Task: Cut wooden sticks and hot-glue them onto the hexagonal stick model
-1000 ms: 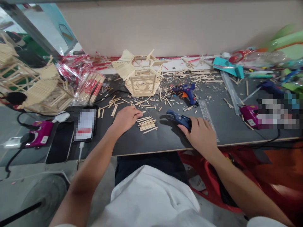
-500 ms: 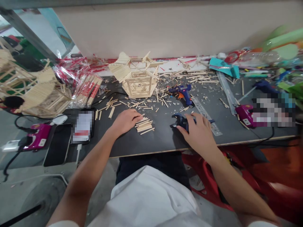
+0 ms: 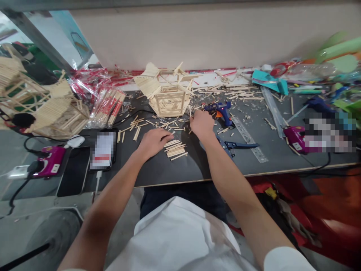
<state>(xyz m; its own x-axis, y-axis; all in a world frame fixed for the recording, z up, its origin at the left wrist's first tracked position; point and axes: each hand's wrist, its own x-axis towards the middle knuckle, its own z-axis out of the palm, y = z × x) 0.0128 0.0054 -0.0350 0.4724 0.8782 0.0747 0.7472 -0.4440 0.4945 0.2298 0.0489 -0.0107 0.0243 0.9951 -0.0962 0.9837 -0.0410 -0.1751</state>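
Note:
My left hand [image 3: 155, 142] rests on the dark table, its curled fingertips at the top of a small stack of short wooden sticks [image 3: 176, 149]; whether a stick is pinched there is too small to tell. Farther forward, my right hand [image 3: 202, 122] is closed, fingers down among scattered stick pieces, and what it grips is hidden. A blue-handled cutter [image 3: 239, 145] lies just right of my right forearm. Behind my hands stands a stick-built model [image 3: 169, 101] with a many-sided frame. The blue glue gun [image 3: 224, 112] lies right of my right hand.
A clear ruler [image 3: 248, 137] lies behind the cutter. Phones [image 3: 72, 171], a purple power socket [image 3: 50, 162] and cables sit at the left. Behind them are another stick model [image 3: 59, 113] and bagged sticks [image 3: 108, 105]. Another purple socket [image 3: 295, 138] is at the right.
My right hand has let go of the cutter and moved left and forward to the scattered sticks. My left hand stays by the stack. The view has shifted slightly.

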